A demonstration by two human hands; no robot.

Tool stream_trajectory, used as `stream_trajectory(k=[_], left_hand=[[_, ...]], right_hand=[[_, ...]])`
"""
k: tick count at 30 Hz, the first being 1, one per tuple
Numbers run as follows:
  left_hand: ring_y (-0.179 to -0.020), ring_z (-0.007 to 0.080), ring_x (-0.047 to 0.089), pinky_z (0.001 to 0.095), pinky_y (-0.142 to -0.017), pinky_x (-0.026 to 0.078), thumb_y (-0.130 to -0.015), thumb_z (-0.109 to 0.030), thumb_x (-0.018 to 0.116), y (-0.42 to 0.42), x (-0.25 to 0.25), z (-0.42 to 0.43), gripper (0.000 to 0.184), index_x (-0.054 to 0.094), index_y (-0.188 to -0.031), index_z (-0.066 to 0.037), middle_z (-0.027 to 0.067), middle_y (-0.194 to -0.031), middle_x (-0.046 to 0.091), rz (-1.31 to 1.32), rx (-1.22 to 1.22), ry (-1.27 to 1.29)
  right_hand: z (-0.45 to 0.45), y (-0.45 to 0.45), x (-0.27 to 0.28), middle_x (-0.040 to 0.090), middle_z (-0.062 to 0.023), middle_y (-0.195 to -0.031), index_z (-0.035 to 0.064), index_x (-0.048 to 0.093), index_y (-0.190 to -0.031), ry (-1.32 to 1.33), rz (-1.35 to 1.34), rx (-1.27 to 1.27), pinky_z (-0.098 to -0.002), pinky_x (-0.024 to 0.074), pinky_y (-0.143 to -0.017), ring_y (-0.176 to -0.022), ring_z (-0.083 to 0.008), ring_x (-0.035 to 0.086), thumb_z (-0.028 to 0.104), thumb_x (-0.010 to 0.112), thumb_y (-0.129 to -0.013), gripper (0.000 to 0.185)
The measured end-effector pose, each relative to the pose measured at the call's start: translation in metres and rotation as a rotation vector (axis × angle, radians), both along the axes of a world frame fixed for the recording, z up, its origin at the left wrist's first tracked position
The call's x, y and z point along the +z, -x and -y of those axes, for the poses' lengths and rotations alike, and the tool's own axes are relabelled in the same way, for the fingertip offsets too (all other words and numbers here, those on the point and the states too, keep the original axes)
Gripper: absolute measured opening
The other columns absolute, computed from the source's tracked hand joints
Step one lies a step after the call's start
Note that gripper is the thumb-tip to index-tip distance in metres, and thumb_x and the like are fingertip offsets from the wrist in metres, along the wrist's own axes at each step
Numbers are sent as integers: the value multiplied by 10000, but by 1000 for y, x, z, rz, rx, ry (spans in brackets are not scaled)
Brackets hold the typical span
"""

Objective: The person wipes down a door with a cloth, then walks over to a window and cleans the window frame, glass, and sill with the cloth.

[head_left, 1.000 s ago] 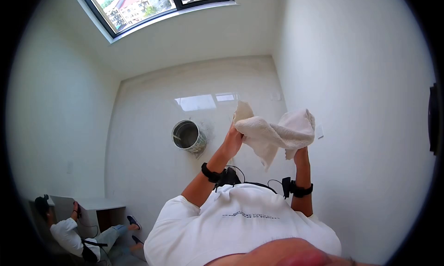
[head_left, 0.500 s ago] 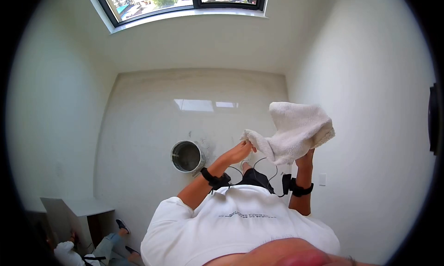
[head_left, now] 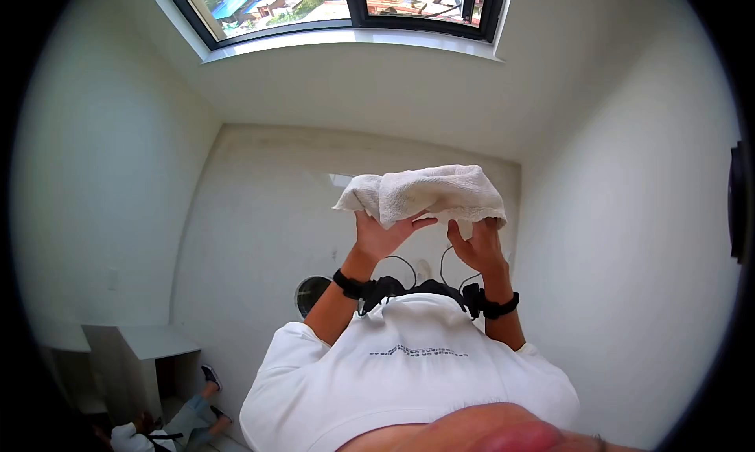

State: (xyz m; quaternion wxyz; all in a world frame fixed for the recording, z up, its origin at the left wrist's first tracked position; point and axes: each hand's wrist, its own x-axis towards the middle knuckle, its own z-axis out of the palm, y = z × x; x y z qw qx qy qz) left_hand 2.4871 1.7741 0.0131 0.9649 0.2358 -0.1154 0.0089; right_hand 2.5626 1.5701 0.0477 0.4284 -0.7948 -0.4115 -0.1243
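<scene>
A white towel [head_left: 440, 191], folded over on itself, is held up in front of my chest across both hands. My left hand [head_left: 383, 236] supports its left part; the thumb points right below the cloth and the fingertips are hidden behind it. Under the towel's right end is my right hand [head_left: 480, 249], thumb raised and apart, other fingers reaching up into the cloth and partly covered. Each wrist wears a black strap, and dark cables loop beneath the hands. Beyond my left forearm, a bucket [head_left: 298, 298] stands on the floor, partly hidden by that arm.
Ahead, a dark-framed window [head_left: 354, 29] sits above a white sill [head_left: 354, 38]. Pale walls enclose the light floor [head_left: 244, 216]. At lower left is a grey-white cabinet [head_left: 161, 342], with another person [head_left: 185, 424] low beside it.
The towel has moved left and now lies more level, bunched between both hands. My left hand has risen and turned, and the view has shifted so the bucket is more covered.
</scene>
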Motion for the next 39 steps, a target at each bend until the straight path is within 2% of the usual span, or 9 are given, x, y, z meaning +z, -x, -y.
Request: stream_trajectory(k=[6, 9, 16, 24, 29, 33, 34, 37, 39], left_hand=[[-1475, 418, 285, 674, -1159, 240, -761, -961, 307, -77, 70, -30, 1119, 279, -1576, -195, 139, -1614, 298, 306, -1, 177], [-1482, 412, 268, 732, -1107, 229, -693, -1000, 332, -130, 43, -46, 1153, 259, -1587, -275, 115, -1611, 312, 311, -33, 224], [-1477, 355, 288, 635, -1178, 227, -758, -953, 351, -227, -4, -111, 1133, 292, -1563, -159, 112, -1572, 360, 224, -5, 169], [-1458, 278, 330, 522, -1183, 267, -818, -891, 362, -348, 44, -192, 1030, 354, -1544, -161, 50, -1569, 373, 589, 56, 176], [-1358, 214, 460, 438, -1118, 382, -988, -499, 532, -399, 21, -224, 614, 424, -1485, -155, 75, -1465, 494, 282, 205, 76], [-1108, 157, 610, 286, -933, 508, -944, -124, 658, -457, 58, -243, 424, 540, -1352, -111, 80, -1226, 631, -294, 863, -886], [-1164, 155, 583, 282, -953, 496, -934, -75, 645, -475, 58, -248, 438, 528, -1354, -116, 80, -1270, 603, -608, 732, -847], [-1171, 128, 549, 274, -959, 490, -898, 24, 564, -526, 1, -277, 500, 504, -1377, -109, 56, -1269, 559, -710, 610, -853], [-1132, 120, 546, 270, -952, 486, -876, 45, 543, -570, -19, -284, 530, 501, -1383, -103, 49, -1244, 548, -514, 845, -730]], right_hand=[[-40, -70, -26, 669, -188, -1081, 15, 644, -1138, 61, -109, 58, -518, 474, -919, -1052, -414, 608, 94, 670, -836, 313], [-70, -107, -46, 661, -174, -1153, 54, 636, -1210, 74, -55, 71, -508, 464, -966, -1110, -405, 596, 139, 693, -845, 379], [-111, -240, -123, 479, -113, -1511, 149, 473, -1476, 417, -116, 201, -454, 313, -1181, -1415, -325, 410, 274, 715, -897, 640], [-152, -388, -153, 431, -123, -1533, 122, 424, -1492, 445, -327, -110, -446, 291, -1190, -1436, -330, 368, 305, 676, -923, 649], [-167, -475, -135, 529, -130, -1429, 112, 513, -1412, 79, -263, -256, -438, 355, -1135, -1368, -321, 454, 319, 694, -913, 570], [-177, -570, -141, 607, -135, -1346, 104, 583, -1348, -80, -166, -323, -432, 407, -1092, -1314, -314, 523, 331, 708, -905, 513], [-175, -598, -152, 596, -128, -1362, 115, 570, -1359, 66, -67, -390, -425, 431, -1060, -1277, -317, 551, 303, 712, -902, 515], [-177, -668, -165, 655, -129, -1253, 101, 643, -1250, 138, 75, -357, -419, 463, -1016, -1186, -324, 599, 251, 715, -894, 394], [-188, -710, -153, 670, -134, -1213, 97, 671, -1204, 114, 55, -255, -426, 468, -999, -1152, -337, 608, 228, 715, -882, 351]])
